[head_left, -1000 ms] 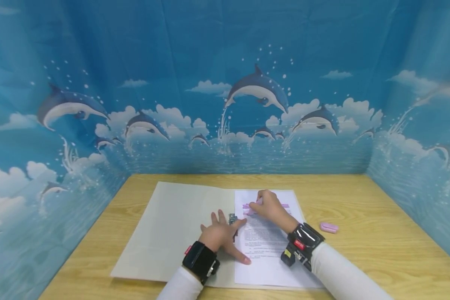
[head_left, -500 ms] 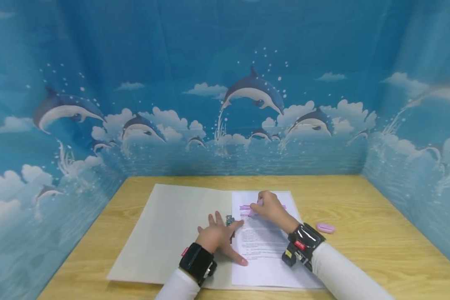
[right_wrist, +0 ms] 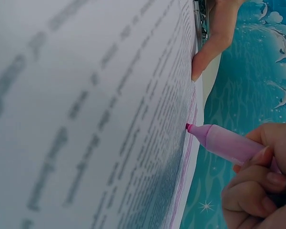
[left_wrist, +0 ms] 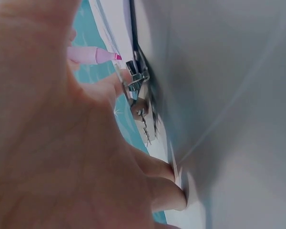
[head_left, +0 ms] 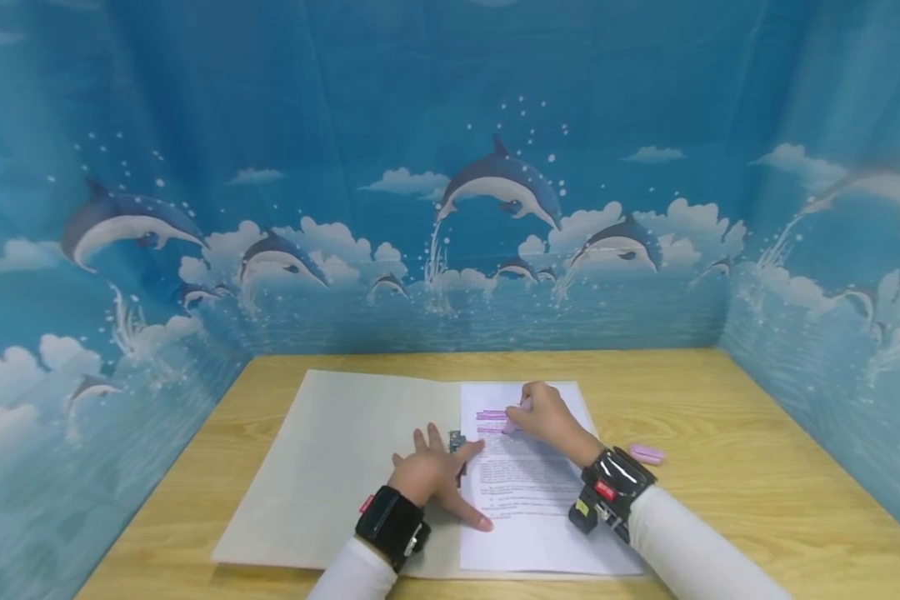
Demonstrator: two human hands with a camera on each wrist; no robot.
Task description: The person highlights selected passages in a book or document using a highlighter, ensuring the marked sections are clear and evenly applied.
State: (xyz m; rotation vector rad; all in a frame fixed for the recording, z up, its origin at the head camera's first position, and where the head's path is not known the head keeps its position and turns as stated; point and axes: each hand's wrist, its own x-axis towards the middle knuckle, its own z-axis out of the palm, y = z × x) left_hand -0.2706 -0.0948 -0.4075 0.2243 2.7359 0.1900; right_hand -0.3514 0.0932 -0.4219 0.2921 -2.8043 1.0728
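My right hand point(head_left: 551, 417) pinches a pink highlighter point(right_wrist: 231, 143), its magenta tip right at the printed lines near the top of the white paper point(head_left: 525, 533). Pink strokes run across several upper lines. Spread flat, my left hand point(head_left: 431, 475) rests across the spine of the open folder point(head_left: 345, 450), its thumb and index finger reaching onto the paper's left edge. Under that hand is a metal clip point(left_wrist: 138, 78), partly hidden, at the paper's side. The left wrist view also shows the highlighter's uncapped tip beyond the fingers.
A pink highlighter cap point(head_left: 647, 454) lies on the wooden table point(head_left: 727, 500) to the right of the paper. A blue curtain point(head_left: 390, 108) printed with dolphins stands behind the table and along both sides.
My right hand has moved slightly rightward along a line with the highlighter, and the pink stroke behind its tip is longer. The left hand keeps its place on the folder.
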